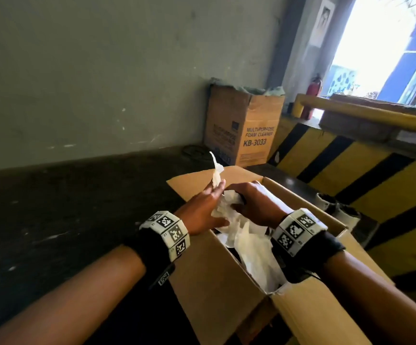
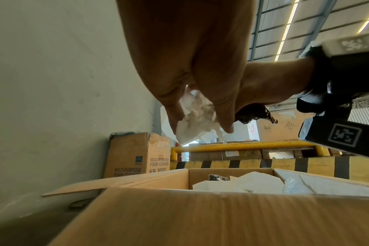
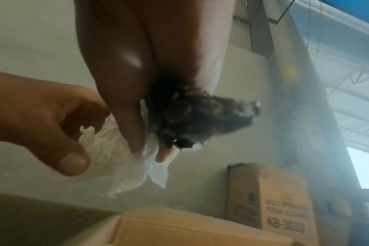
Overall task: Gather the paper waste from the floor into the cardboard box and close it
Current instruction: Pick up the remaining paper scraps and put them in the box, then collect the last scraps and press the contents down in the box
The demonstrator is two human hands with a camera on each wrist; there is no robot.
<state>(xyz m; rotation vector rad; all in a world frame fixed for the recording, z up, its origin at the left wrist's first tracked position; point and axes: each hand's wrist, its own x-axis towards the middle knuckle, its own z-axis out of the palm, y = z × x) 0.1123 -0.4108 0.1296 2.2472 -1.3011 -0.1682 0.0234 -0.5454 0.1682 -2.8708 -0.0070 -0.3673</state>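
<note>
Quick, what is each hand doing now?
Left hand: holds white paper.
Right hand: grips a dark wad with white paper.

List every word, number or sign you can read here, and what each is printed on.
"MULTI-PURPOSE FOAM CLEANER": tall cardboard box against the wall.
"KB-3033": same box, below that.
Fine print low on that box: too small to read.
Wall poster: blurred, unreadable.
Square code markers on the wristbands: patterns, no text.

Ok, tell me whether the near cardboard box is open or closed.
Open: the cardboard box has its flaps spread outward, with white paper visible inside.
</note>
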